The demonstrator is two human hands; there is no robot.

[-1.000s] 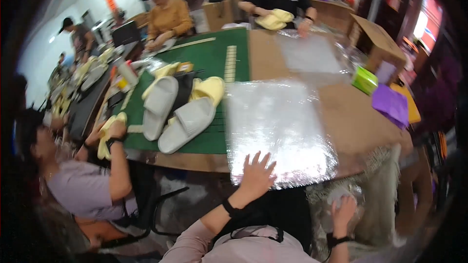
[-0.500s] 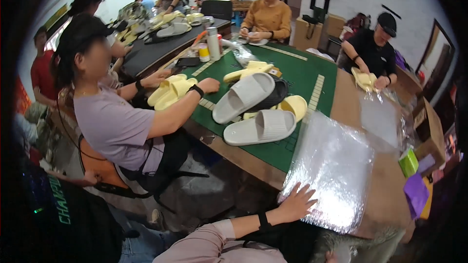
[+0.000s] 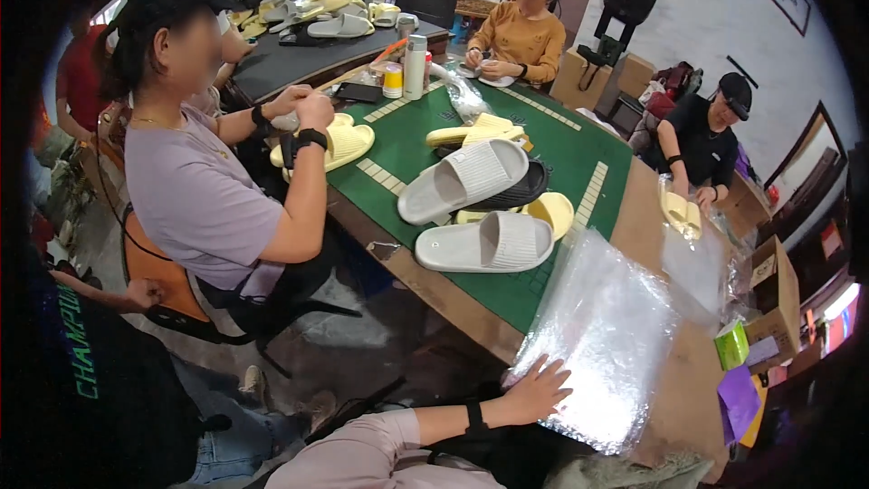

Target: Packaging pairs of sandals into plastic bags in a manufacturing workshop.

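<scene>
Fingers of the left hand [image 3: 536,391] lie spread, grip wide, on clear plastic bags [image 3: 602,344].

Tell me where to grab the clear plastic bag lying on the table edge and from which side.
Take the clear plastic bag by its near edge, coming from the person's own side. It lies flat on the table with that edge overhanging the rim, and the left hand already rests on that edge. A thumb-over, fingers-under pinch there looks easiest; elsewhere the film lies flat on the table.
</scene>
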